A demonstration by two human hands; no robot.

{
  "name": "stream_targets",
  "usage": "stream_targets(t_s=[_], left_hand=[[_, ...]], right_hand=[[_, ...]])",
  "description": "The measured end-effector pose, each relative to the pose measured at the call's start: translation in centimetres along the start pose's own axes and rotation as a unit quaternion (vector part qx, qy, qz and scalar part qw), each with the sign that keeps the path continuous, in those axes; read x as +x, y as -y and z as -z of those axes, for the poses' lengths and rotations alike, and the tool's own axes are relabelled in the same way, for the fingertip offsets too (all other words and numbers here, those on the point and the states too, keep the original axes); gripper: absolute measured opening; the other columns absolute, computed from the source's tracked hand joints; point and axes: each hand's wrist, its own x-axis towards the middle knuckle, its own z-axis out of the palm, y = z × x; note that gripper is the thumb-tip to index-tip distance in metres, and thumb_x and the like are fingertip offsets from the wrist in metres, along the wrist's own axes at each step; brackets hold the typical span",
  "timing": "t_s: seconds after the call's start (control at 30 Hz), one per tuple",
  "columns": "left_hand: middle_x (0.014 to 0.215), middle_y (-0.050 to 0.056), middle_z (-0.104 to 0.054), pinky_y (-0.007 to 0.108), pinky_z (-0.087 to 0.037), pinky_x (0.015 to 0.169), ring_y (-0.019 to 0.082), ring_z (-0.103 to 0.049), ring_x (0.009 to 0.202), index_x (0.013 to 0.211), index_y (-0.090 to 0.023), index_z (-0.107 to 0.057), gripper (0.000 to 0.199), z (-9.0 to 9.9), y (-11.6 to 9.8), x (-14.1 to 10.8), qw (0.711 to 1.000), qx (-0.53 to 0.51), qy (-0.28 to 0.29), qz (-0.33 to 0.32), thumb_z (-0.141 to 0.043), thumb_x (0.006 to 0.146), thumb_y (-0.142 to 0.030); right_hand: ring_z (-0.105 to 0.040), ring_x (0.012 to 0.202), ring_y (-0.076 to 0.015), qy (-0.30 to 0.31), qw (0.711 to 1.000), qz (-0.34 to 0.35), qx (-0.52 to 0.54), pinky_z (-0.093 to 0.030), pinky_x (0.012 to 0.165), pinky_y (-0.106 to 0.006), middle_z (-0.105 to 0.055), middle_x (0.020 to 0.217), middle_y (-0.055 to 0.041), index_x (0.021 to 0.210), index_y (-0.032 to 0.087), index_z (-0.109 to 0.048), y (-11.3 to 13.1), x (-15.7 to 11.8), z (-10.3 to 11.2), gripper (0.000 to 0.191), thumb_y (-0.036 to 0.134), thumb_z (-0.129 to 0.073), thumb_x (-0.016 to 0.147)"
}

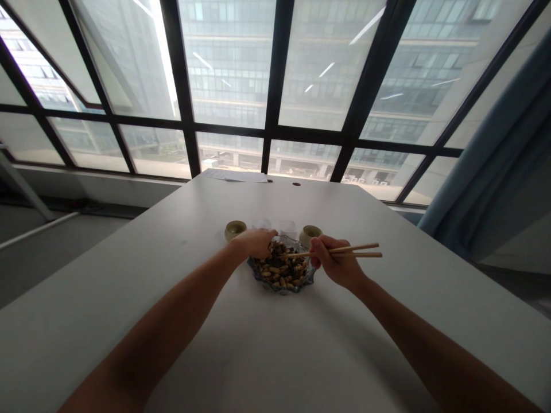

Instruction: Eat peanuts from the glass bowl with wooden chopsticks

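Observation:
A clear glass bowl with a wavy rim holds a mix of peanuts and darker pieces. My right hand grips a pair of wooden chopsticks at the bowl's right side, their tips reaching over the food. At the bowl's upper left edge is my left hand, its fingers pointing right over the rim; whether it holds anything is too small to tell. Behind the bowl stand two clear cups, with a green round cup to the left and another green cup to the right.
The white table stretches toward large windows. White papers lie at its far edge, near two dark round spots. A blue curtain hangs at the right.

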Motion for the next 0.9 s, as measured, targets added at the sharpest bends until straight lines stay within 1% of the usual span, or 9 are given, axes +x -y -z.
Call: stream_targets(t_s=[0.17, 0.27, 0.37, 0.47, 0.53, 0.57, 0.67, 0.77, 0.9], left_hand=[[0.146, 0.017, -0.054, 0.037, -0.047, 0.104, 0.03, -0.056, 0.13, 0.149, -0.015, -0.038, 0.076, 0.1, -0.1, -0.1, 1.0, 0.0, 0.003, 0.002, -0.064, 0.077, -0.022], [0.144, 0.017, -0.056, 0.036, -0.047, 0.103, 0.03, -0.057, 0.129, 0.147, -0.014, -0.04, 0.069, 0.1, -0.2, -0.1, 1.0, 0.005, -0.003, -0.003, -0.06, 0.081, -0.022], [0.14, 0.017, -0.059, 0.037, -0.048, 0.102, 0.03, -0.058, 0.128, 0.144, -0.014, -0.043, 0.06, 0.0, -0.2, -0.1, 1.0, 0.006, -0.012, -0.009, -0.055, 0.088, -0.031], [0.139, 0.018, -0.059, 0.039, -0.048, 0.102, 0.032, -0.059, 0.126, 0.144, -0.015, -0.043, 0.066, -0.1, -0.1, -0.1, 1.0, 0.003, -0.012, -0.006, -0.062, 0.086, -0.041], [0.139, 0.018, -0.059, 0.04, -0.048, 0.102, 0.032, -0.058, 0.127, 0.144, -0.017, -0.042, 0.073, -0.1, -0.1, -0.1, 1.0, 0.001, -0.01, -0.007, -0.068, 0.082, -0.044], [0.139, 0.018, -0.059, 0.04, -0.048, 0.102, 0.032, -0.058, 0.127, 0.144, -0.017, -0.042, 0.075, -0.1, -0.1, -0.2, 1.0, 0.001, -0.009, -0.008, -0.07, 0.08, -0.044], [0.14, 0.017, -0.058, 0.038, -0.047, 0.103, 0.031, -0.057, 0.128, 0.145, -0.017, -0.04, 0.077, 0.1, -0.2, -0.3, 1.0, 0.001, -0.004, -0.002, -0.072, 0.079, -0.04], [0.141, 0.016, -0.058, 0.037, -0.048, 0.102, 0.03, -0.058, 0.127, 0.147, -0.017, -0.038, 0.077, 0.3, -0.4, -0.4, 1.0, 0.005, 0.005, 0.003, -0.07, 0.079, -0.037], [0.142, 0.018, -0.057, 0.039, -0.047, 0.103, 0.031, -0.057, 0.129, 0.147, -0.017, -0.038, 0.075, 0.3, -0.4, -0.3, 1.0, -0.001, 0.004, -0.005, -0.067, 0.082, -0.039]], right_hand=[[-0.059, 0.046, -0.0145, 0.015, 0.999, 0.01, -0.03, -0.047, 0.047, -0.027, -0.063, 0.053, -0.0013, 0.063, 0.022, -0.057, -0.3, -0.1, -0.2, 0.048, 0.055, -0.049, 0.098], [-0.06, 0.047, -0.0148, -0.006, 0.998, 0.019, -0.053, -0.047, 0.048, -0.027, -0.065, 0.055, -0.0019, 0.066, 0.022, -0.059, -0.3, -0.1, 0.0, 0.046, 0.056, -0.052, 0.096], [-0.06, 0.046, -0.0148, -0.029, 0.998, 0.018, -0.045, -0.047, 0.047, -0.027, -0.064, 0.055, -0.0016, 0.067, 0.022, -0.058, -0.3, -0.1, 0.0, 0.045, 0.055, -0.051, 0.097], [-0.057, 0.042, -0.0141, -0.001, 1.0, 0.014, -0.02, -0.045, 0.043, -0.026, -0.06, 0.049, -0.0003, 0.065, 0.023, -0.056, -0.3, -0.1, -0.1, 0.048, 0.054, -0.046, 0.099], [-0.057, 0.041, -0.0139, 0.018, 1.0, 0.014, -0.018, -0.045, 0.042, -0.026, -0.06, 0.048, -0.0003, 0.063, 0.023, -0.055, -0.3, -0.2, -0.2, 0.05, 0.055, -0.045, 0.099], [-0.057, 0.041, -0.0139, 0.016, 1.0, 0.013, -0.022, -0.045, 0.042, -0.026, -0.06, 0.048, -0.0005, 0.062, 0.023, -0.054, -0.2, -0.1, -0.2, 0.05, 0.055, -0.045, 0.099], [-0.058, 0.042, -0.0139, -0.028, 0.999, 0.004, -0.043, -0.046, 0.043, -0.025, -0.061, 0.049, -0.0012, 0.064, 0.022, -0.057, 0.0, 0.0, 0.2, 0.051, 0.058, -0.047, 0.098], [-0.057, 0.041, -0.0137, -0.069, 0.996, -0.013, -0.058, -0.045, 0.042, -0.024, -0.06, 0.047, -0.0012, 0.065, 0.02, -0.059, 0.1, 0.2, 1.0, 0.053, 0.062, -0.046, 0.096], [-0.056, 0.039, -0.0136, -0.062, 0.995, -0.028, -0.08, -0.042, 0.038, -0.024, -0.06, 0.046, -0.0017, 0.064, 0.02, -0.06, 0.2, 0.5, 1.9, 0.057, 0.066, -0.046, 0.094]])
